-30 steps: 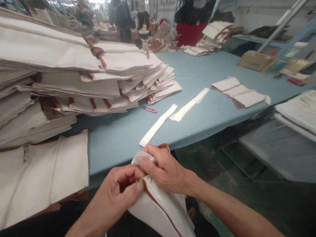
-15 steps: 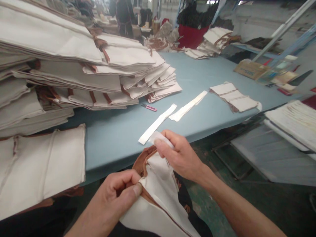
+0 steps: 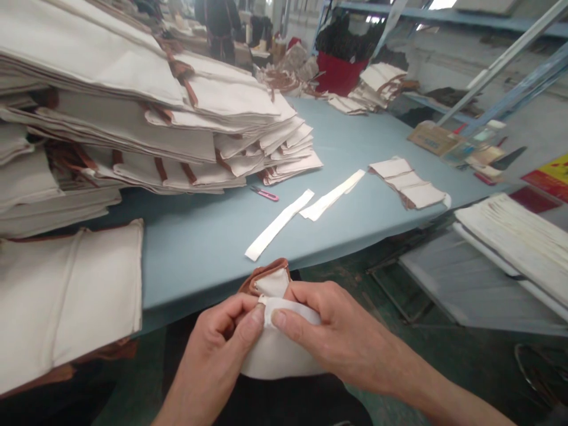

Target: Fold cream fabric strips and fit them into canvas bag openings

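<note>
Both hands grip one cream cloth piece with brown trim [image 3: 271, 284] in front of my lap, just below the table's near edge. My left hand [image 3: 224, 337] pinches its left side between thumb and forefinger. My right hand [image 3: 331, 331] is closed over its folded top from the right, thumb pressing the cloth beside my left thumb. The cloth's lower part bulges under my fingers; the brown edge sticks up behind them.
The blue table [image 3: 199, 236] carries tall stacks of cream cloth pieces [image 3: 133, 118] at left, two white strips [image 3: 279, 223], pink snips [image 3: 265, 193] and a small pile [image 3: 408, 183]. More cloth lies at the left front [image 3: 66, 296]. A person stands far behind [image 3: 219, 23].
My right hand came back down and left from the table edge, folding the cloth's top over to meet my left hand. The cloth is bunched smaller than before.
</note>
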The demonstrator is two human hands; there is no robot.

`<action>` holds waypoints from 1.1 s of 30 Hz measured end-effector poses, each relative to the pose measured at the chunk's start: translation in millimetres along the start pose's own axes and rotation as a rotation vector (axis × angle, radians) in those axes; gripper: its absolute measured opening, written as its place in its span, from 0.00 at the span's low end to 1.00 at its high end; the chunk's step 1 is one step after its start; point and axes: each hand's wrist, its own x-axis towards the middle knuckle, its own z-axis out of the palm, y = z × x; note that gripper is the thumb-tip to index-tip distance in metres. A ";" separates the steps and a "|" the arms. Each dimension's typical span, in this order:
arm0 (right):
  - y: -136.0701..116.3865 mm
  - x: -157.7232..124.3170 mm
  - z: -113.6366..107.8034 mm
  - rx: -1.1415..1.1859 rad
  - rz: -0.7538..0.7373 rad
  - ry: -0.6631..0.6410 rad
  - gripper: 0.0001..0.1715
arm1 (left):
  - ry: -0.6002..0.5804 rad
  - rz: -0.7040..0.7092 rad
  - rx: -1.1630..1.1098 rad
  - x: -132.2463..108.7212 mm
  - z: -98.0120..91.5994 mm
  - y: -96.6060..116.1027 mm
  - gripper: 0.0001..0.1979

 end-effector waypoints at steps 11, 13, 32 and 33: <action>9.0 -6.4 7.7 -0.021 0.068 0.040 0.20 | -0.102 -0.122 -0.173 -4.4 0.2 -13.3 0.27; 10.8 -7.8 7.9 0.014 0.076 0.042 0.19 | -0.117 -0.127 -0.190 -3.3 -0.1 -16.7 0.27; 19.1 -12.3 10.6 0.012 0.175 0.094 0.20 | -0.030 -0.156 -0.138 -6.0 12.9 -18.0 0.25; 18.1 -13.5 9.2 0.020 0.191 0.090 0.20 | -0.029 -0.153 -0.133 -5.7 12.9 -18.9 0.25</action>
